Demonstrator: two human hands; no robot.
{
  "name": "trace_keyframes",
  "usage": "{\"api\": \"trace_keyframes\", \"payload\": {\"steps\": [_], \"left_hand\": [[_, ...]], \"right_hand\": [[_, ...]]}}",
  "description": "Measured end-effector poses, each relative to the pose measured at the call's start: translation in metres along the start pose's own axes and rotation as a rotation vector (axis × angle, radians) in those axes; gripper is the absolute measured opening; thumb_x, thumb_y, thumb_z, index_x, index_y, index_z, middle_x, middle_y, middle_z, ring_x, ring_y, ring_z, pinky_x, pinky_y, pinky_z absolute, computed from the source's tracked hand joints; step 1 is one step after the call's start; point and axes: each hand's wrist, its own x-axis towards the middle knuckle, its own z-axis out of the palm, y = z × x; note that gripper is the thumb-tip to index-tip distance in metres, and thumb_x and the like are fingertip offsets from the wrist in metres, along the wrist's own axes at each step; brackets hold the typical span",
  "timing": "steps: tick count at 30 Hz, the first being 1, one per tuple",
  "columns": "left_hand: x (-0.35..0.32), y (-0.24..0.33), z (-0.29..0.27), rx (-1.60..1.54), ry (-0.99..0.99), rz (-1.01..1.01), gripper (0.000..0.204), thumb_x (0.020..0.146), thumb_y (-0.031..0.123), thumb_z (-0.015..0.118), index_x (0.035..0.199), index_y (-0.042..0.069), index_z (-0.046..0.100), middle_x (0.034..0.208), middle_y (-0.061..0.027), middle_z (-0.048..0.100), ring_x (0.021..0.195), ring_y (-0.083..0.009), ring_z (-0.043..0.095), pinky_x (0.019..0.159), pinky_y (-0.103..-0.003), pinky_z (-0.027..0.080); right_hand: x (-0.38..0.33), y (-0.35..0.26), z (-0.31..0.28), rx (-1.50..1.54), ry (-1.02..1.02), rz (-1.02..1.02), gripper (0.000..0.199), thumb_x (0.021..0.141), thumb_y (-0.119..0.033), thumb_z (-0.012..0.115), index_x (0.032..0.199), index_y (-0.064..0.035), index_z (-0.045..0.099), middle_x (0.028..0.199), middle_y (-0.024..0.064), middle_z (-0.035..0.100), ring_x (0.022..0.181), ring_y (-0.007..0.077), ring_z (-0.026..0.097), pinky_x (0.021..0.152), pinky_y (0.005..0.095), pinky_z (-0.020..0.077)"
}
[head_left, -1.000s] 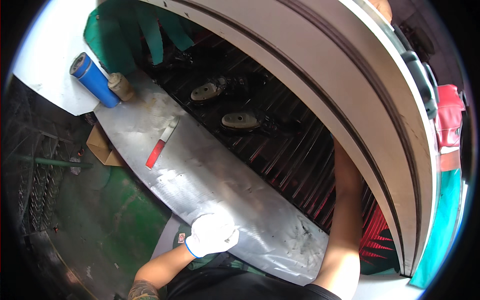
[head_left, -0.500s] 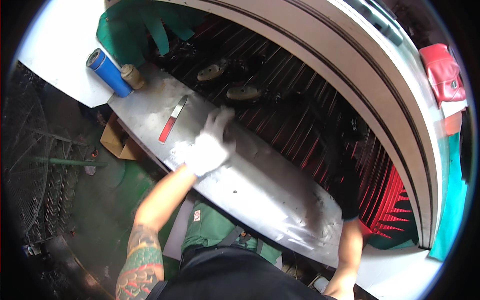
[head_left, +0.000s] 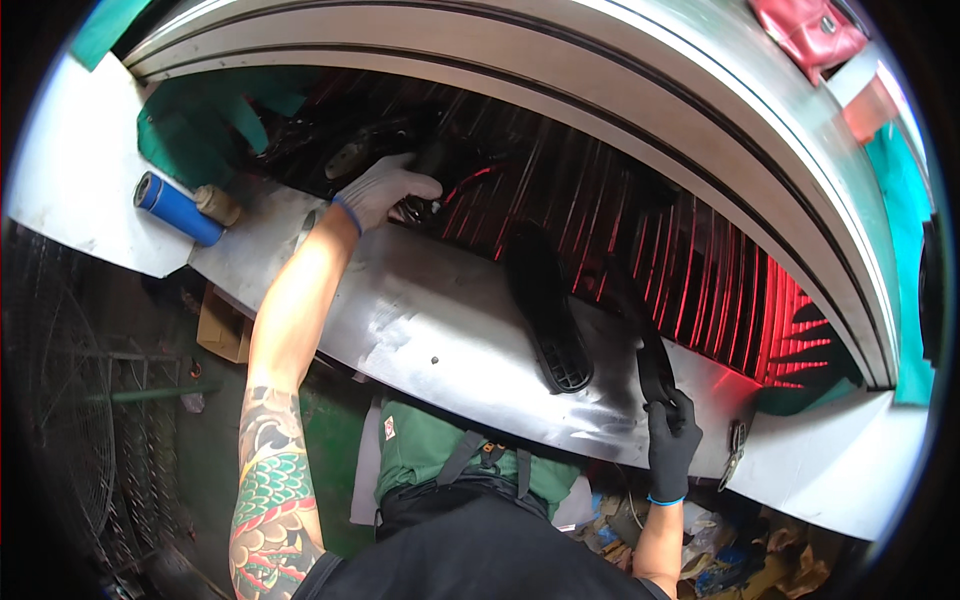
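My left hand [head_left: 385,190], in a white knitted glove, reaches far forward over the metal shelf [head_left: 420,320] into the dark mouth of the machine. Its curled fingers rest among dark parts [head_left: 425,160]; whether they grip one is hidden. My right hand [head_left: 670,445], in a black glove, sits at the shelf's near right edge, closed on the lower end of a black strip [head_left: 655,365] that runs up toward the red-lit ribs. A black shoe sole [head_left: 545,310] lies flat on the shelf between my hands.
A blue cylinder [head_left: 178,208] and a small tan can [head_left: 216,204] lie at the shelf's left end. Red-lit ribs [head_left: 700,290] fill the opening under a curved metal hood [head_left: 620,100]. A wire fan guard [head_left: 70,420] and cardboard box [head_left: 225,325] stand lower left.
My left hand went from the shelf's near edge, across the sheet, up into the machine's opening. My right hand came down to the near right edge, holding the black strip.
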Motion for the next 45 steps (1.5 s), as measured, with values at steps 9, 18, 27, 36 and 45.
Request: {"api": "trace_keyframes", "payload": {"steps": [9, 18, 27, 36, 45], "left_hand": [[-0.163, -0.102, 0.114, -1.291, -0.33, 0.141, 0.092, 0.081, 0.022, 0.082, 0.16, 0.01, 0.038, 0.149, -0.0214, 0.056, 0.138, -0.046, 0.053, 0.106, -0.075, 0.047], [-0.258, -0.139, 0.127, -1.28, -0.281, 0.086, 0.111, 0.074, 0.032, 0.094, 0.162, 0.002, 0.033, 0.159, -0.0222, 0.046, 0.141, -0.0449, 0.048, 0.109, -0.079, 0.041], [-0.304, -0.139, 0.117, -1.385, -0.088, 0.067, 0.07, 0.105, 0.058, 0.048, 0.152, 0.007, 0.051, 0.157, -0.0175, 0.05, 0.143, -0.0463, 0.047, 0.114, -0.081, 0.029], [-0.302, -0.114, 0.141, -0.409, 0.298, 0.299, 0.123, 0.072, 0.005, 0.092, 0.166, 0.003, 0.012, 0.154, -0.0185, 0.05, 0.139, -0.0314, 0.055, 0.113, -0.047, 0.048], [-0.301, -0.113, 0.166, 0.039, 0.336, 0.371, 0.122, 0.079, 0.0, 0.088, 0.167, -0.003, 0.004, 0.161, -0.0211, 0.043, 0.141, -0.0289, 0.053, 0.117, -0.044, 0.043]], "right_hand": [[0.038, -0.036, 0.036, -0.262, -0.207, -0.504, 0.016, 0.09, -0.017, 0.076, 0.103, -0.0065, 0.076, 0.09, 0.0178, 0.076, 0.077, 0.0368, 0.072, 0.07, 0.0466, 0.0567], [0.205, -0.037, 0.251, -0.039, -0.442, -0.573, 0.043, 0.102, -0.033, 0.061, 0.137, -0.0079, 0.065, 0.117, 0.0226, 0.069, 0.108, 0.0366, 0.069, 0.093, 0.0485, 0.0545], [0.102, -0.11, 0.234, 1.011, -0.752, 0.115, 0.034, 0.11, -0.022, 0.053, 0.139, -0.0065, 0.061, 0.129, 0.0062, 0.069, 0.118, 0.0209, 0.067, 0.105, 0.0363, 0.0537], [0.08, -0.123, 0.189, 1.333, -0.679, 0.154, 0.038, 0.113, -0.023, 0.051, 0.145, -0.0046, 0.057, 0.135, 0.007, 0.065, 0.123, 0.0173, 0.062, 0.11, 0.0328, 0.0476], [0.073, -0.116, 0.139, 0.953, -0.587, -0.049, 0.054, 0.101, -0.02, 0.072, 0.148, -0.0003, 0.054, 0.139, 0.0087, 0.064, 0.126, 0.0206, 0.062, 0.112, 0.0362, 0.0478]]}}
